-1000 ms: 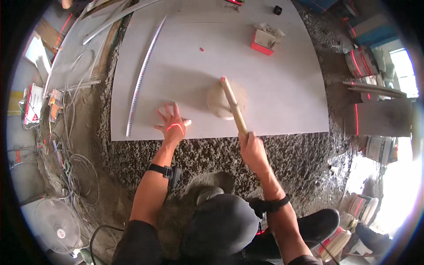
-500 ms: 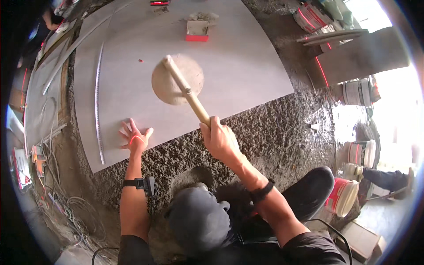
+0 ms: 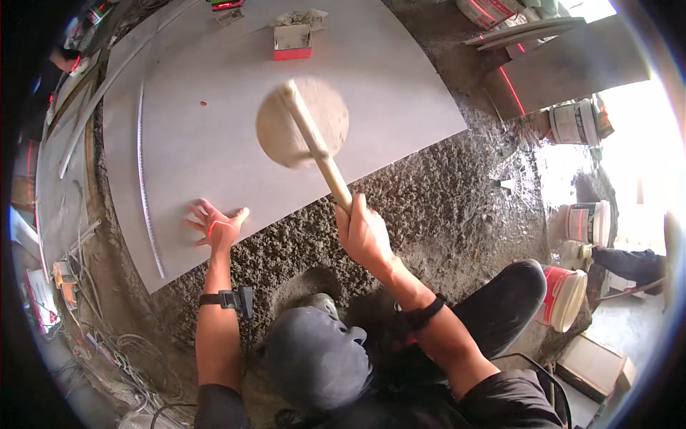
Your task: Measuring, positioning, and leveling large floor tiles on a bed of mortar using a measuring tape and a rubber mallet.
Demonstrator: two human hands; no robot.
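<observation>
Rough grey mortar [image 3: 421, 200] borders the big slab [image 3: 214, 157]; with the round-headed mallet [image 3: 309, 132] over the slab as clock centre, a ruler [image 3: 142, 171] lies at eight, the left hand [image 3: 219, 227] rests open at seven, the right hand [image 3: 365, 234] grips the mallet from five; an overly hard blow could crack the slab

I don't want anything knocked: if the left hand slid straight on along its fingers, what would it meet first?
Most likely the long white measuring strip, on the grey slab ahead and left of the left hand; it looks flat, so the hand might pass over it.
</observation>
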